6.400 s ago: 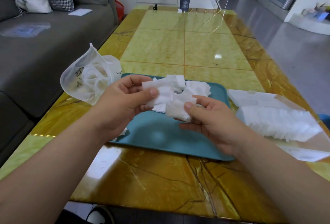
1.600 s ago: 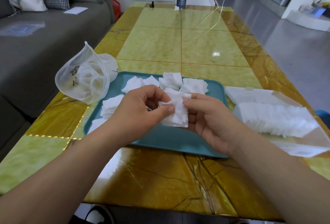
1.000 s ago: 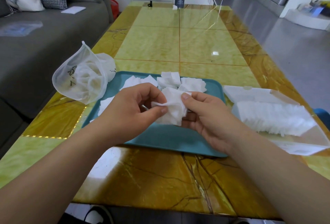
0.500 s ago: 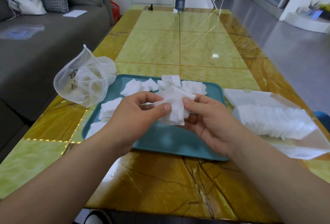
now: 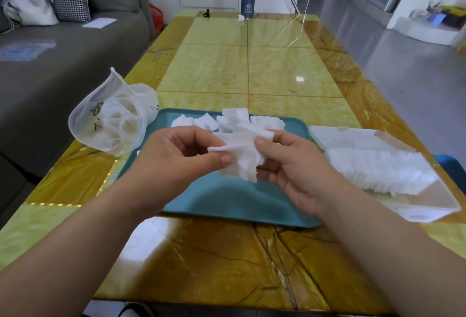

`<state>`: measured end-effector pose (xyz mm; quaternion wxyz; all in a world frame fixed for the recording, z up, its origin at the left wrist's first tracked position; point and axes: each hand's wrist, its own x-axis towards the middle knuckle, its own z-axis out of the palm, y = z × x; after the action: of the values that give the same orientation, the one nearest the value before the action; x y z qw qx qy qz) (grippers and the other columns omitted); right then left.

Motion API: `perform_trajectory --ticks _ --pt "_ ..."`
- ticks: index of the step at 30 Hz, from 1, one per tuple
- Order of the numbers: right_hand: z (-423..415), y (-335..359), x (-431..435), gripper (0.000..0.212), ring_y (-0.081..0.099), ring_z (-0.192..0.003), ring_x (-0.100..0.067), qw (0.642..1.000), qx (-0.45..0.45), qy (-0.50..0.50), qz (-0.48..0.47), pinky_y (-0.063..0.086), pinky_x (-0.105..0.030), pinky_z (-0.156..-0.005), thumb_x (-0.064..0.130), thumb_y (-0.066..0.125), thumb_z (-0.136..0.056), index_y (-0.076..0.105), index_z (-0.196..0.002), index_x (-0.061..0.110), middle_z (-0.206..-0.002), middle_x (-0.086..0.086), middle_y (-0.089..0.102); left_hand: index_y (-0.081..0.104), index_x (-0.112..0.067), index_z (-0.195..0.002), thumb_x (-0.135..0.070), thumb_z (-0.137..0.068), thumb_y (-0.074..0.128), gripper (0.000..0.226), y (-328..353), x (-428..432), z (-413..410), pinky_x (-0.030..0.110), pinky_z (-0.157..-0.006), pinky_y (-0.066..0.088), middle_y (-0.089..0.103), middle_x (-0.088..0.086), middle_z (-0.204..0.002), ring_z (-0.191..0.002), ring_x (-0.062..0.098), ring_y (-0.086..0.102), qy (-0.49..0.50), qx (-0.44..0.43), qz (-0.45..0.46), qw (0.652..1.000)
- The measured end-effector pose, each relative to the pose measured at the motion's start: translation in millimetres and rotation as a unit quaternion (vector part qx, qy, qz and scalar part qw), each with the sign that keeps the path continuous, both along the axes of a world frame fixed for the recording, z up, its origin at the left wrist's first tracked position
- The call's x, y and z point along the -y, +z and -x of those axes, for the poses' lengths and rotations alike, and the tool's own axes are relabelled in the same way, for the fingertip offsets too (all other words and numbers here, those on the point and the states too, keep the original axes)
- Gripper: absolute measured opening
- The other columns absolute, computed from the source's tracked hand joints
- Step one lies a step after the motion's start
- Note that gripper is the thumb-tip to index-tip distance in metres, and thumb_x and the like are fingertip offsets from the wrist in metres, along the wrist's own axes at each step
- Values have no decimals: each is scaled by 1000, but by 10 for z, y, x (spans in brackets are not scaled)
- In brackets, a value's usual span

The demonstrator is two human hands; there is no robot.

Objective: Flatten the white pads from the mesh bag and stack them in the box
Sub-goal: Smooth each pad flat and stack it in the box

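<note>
Yellow-green marble table (image 5: pixel 247 69), frame centre. Left hand (image 5: pixel 174 165) and right hand (image 5: pixel 297 167) each pinch thumb-to-finger an edge of one crumpled white pad (image 5: pixel 240 155) above the teal tray (image 5: pixel 232 200), probably tensioning it flat. Pad creased, soft. Clear box (image 5: pixel 426 203), right, holds stacked pads.

Both hands are up over the tray (image 5: pixel 239 205). The left hand (image 5: pixel 174 165) pinches the pad (image 5: pixel 242 157) at its left edge, thumb against curled fingers (image 5: pixel 199 135). The right hand (image 5: pixel 297 172) grips the right side, thumb pressed on the top edge. The pad hangs creased between them, clear of the tray. Behind it, loose pads (image 5: pixel 234 118) lie heaped along the tray's far rim. The bag (image 5: pixel 111 125) sits on the counter (image 5: pixel 252 69) just left of the tray, mouth gaping, white showing inside. On the right, the clear box (image 5: pixel 428 205) lies open with a row of pads packed in.
</note>
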<state>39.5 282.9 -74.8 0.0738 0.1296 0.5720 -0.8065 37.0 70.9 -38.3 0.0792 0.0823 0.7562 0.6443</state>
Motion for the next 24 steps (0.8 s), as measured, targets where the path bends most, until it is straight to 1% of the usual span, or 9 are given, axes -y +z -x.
perform_trajectory --ticks 2,4,5,7,12,16,18,21,24 --pt "-25 17 14 21 73 -103 -39 1000 -13 26 -9 62 -50 -92 9 66 -99 72 -119 5 -115 -20 76 78 -10 -83 -4 -79 84 10 -28 0 23 17 -53 53 77 18 -87 -65 18 68 -15 -18 18 1000" --pt "-43 31 34 24 70 -114 -45 999 -21 47 -15 56 -56 -102 7 64 -100 71 -122 5 -118 -22 76 80 -12 -85 -7 -79 86 10 -61 -2 46 43 -77 64 78 18 -91 -84 40 72 -19 -23 28 999" --pt "-49 32 36 24 69 -116 -45 998 -24 57 -19 55 -57 -103 7 64 -101 71 -124 5 -117 -21 76 80 -12 -85 -7 -79 87 11 -76 -4 58 55 -89 60 78 18 -92 -93 47 70 -18 -20 30 999" --pt "-58 38 38 25 70 -116 -43 997 -29 70 -26 56 -55 -102 7 64 -101 70 -125 6 -116 -19 77 80 -12 -86 -8 -79 87 11 -84 -4 59 63 -95 55 79 16 -92 -97 48 69 -15 -20 35 999" --pt "-64 47 41 25 74 -110 -35 995 -40 87 -36 60 -46 -96 4 64 -100 70 -124 5 -114 -15 78 80 -15 -84 -12 -78 88 10 -66 -22 63 59 -90 57 79 10 -86 -81 27 73 -21 -22 68 997" --pt "-74 67 45 24 75 -108 -37 994 -38 92 -31 61 -44 -92 3 61 -100 71 -121 1 -113 -18 78 80 -16 -85 -16 -78 89 11 -73 -22 76 59 -91 58 80 8 -87 -91 36 75 -17 -26 81 996" --pt "-83 89 45 26 74 -107 -38 994 -35 102 -12 60 -45 -94 13 64 -99 72 -120 -1 -114 -21 77 80 -17 -85 -17 -79 89 11 -80 -25 72 56 -90 59 80 6 -87 -90 34 75 -11 -34 92 995" --pt "-99 101 63 31 75 -106 -38 993 -34 116 -5 58 -47 -100 23 68 -96 74 -117 0 -114 -22 77 79 -21 -83 -19 -79 88 11 -116 -58 54 43 -83 61 77 -1 -87 -83 22 74 13 -86 123 989" --pt "-104 87 87 32 74 -106 -39 995 -12 98 19 58 -48 -100 15 69 -95 71 -120 -4 -116 -24 76 78 -28 -83 -23 -78 89 13 -197 -86 48 16 -77 51 63 -10 -98 -95 6 63 36 -213 192 957"
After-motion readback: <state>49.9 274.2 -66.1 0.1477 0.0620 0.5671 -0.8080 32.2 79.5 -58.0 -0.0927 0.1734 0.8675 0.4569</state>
